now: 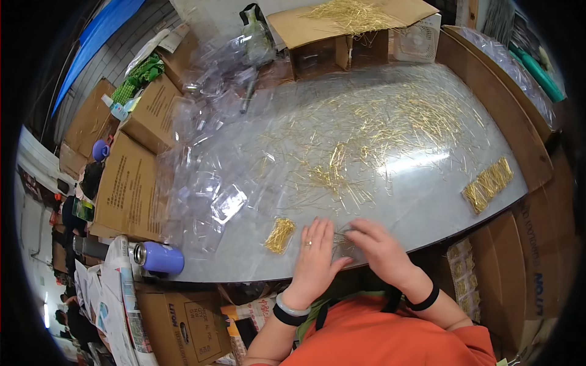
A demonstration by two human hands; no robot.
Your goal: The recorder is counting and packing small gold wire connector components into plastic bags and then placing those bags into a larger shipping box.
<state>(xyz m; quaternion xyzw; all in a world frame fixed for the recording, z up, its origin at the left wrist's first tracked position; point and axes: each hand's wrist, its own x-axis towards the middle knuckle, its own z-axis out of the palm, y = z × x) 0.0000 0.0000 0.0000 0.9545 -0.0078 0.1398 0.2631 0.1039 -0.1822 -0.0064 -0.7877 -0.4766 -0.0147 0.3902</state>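
My left hand [314, 250], with a ring on one finger, lies flat on the grey tabletop, its fingers stretched out. My right hand [381, 249] is beside it, fingers extended and slightly bent. Between the two hands lies a small bunch of thin wire pins [343, 241], partly hidden by my fingers. Left of my left hand sits a compact pile of gold pins [280, 236], seemingly in a clear tray. Loose gold pins [334, 174] are scattered ahead of my hands. A longer stacked block of gold pins [488, 185] rests near the right edge.
Clear plastic packaging [210, 177] heaps along the table's left side. A purple bottle [160, 258] lies at the near left corner. Cardboard boxes [125, 189] border the left; a cardboard shelf [360, 36] holding more pins stands at the back. Cardboard strips [500, 110] edge the right.
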